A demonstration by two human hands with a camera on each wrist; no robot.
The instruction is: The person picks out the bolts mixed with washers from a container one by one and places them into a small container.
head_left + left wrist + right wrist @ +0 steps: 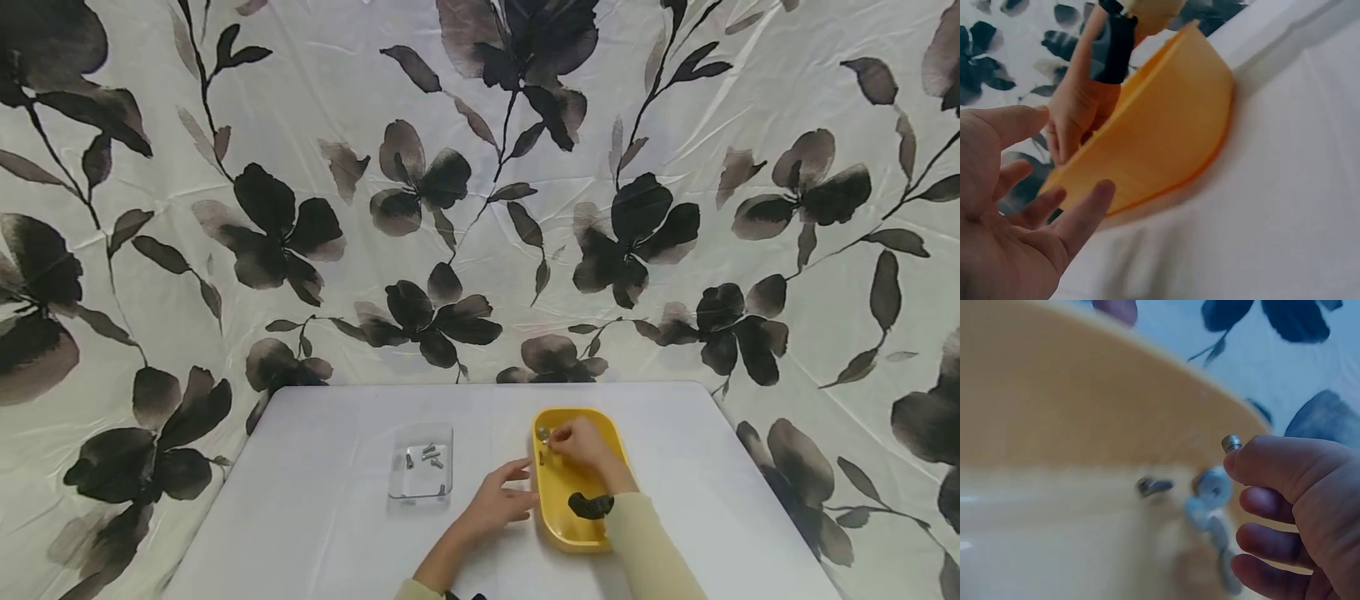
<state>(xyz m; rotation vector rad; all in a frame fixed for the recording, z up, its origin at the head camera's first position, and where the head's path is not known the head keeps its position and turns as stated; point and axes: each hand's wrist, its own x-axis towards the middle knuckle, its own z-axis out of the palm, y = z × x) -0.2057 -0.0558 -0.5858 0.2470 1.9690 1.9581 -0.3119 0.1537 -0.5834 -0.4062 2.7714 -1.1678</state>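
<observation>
My right hand point(581, 442) is over the far end of a yellow tray point(566, 500), pinching a small bolt point(1231, 443) between thumb and finger; only its silver head shows. Below it in the tray lie another bolt point(1154, 486) and several round washers point(1215, 489), partly hidden by the fingers. Beside the tray's left wall is my left hand point(498, 500), its fingers spread and nothing in them. In the left wrist view that hand point(1016, 206) faces the tray's outer side point(1166, 131).
A clear plastic box point(420, 492) with several bolts point(431, 454) inside stands left of the tray on the white table point(322, 500). A floral cloth point(480, 208) hangs behind the table's far edge.
</observation>
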